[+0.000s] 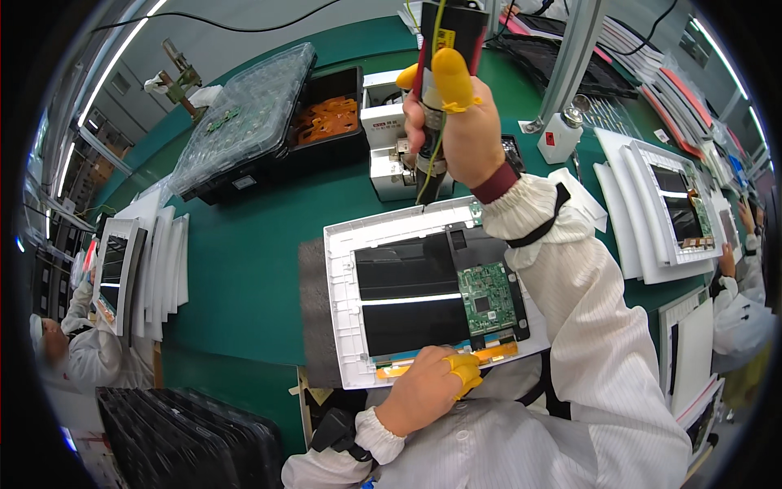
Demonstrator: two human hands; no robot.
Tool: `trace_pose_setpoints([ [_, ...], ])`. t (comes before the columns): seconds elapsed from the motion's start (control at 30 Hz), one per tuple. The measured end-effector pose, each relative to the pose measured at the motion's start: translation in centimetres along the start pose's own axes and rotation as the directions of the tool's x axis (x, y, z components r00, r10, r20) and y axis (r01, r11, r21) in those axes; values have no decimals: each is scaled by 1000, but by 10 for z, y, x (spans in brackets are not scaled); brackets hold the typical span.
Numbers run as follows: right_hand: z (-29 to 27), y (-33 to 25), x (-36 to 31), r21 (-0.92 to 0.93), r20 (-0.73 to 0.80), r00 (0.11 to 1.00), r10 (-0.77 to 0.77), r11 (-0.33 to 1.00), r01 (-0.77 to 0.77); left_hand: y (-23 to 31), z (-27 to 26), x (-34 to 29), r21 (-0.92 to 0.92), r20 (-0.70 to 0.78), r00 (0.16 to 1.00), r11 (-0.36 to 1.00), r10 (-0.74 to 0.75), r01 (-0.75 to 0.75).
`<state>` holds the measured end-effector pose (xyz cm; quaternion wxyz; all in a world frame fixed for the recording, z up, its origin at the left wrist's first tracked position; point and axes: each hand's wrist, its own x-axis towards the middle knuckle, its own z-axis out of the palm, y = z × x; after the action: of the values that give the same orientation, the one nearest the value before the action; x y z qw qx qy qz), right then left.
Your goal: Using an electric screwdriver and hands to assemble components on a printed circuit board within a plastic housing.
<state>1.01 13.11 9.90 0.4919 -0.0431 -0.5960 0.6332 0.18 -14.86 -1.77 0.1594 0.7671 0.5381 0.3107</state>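
In front of me a white plastic frame lies on the table. It holds a dark glossy panel and a green circuit board, with an orange strip along the near edge. My right hand, with yellow finger cots, is closed around an upright black-and-red electric screwdriver. The tool points down above the frame's far edge, with a yellow-green wire along it. My left hand rests on the frame's near edge at the orange strip, fingers bunched; what they pinch is hidden.
A dark mat lies under the frame. Behind stand a black bin of orange parts, a clear tray, a white box and a white bottle. Foam sheets flank both sides; black trays sit lower left. Other people work at both sides.
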Motion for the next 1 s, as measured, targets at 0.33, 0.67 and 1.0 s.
trace_pose_setpoints([
  [0.33,-37,-79,-99,-107,-13,999,35,994,-36,-4,5,-2,24,-29,1000,1000,7,-7],
  [0.67,-54,-106,-203,91,-140,990,35,996,-22,11,9,29,147,-6,981,971,192,-189],
  [1.0,-49,-93,-220,158,-107,994,11,987,6,12,-5,66,210,286,929,931,233,-298],
])
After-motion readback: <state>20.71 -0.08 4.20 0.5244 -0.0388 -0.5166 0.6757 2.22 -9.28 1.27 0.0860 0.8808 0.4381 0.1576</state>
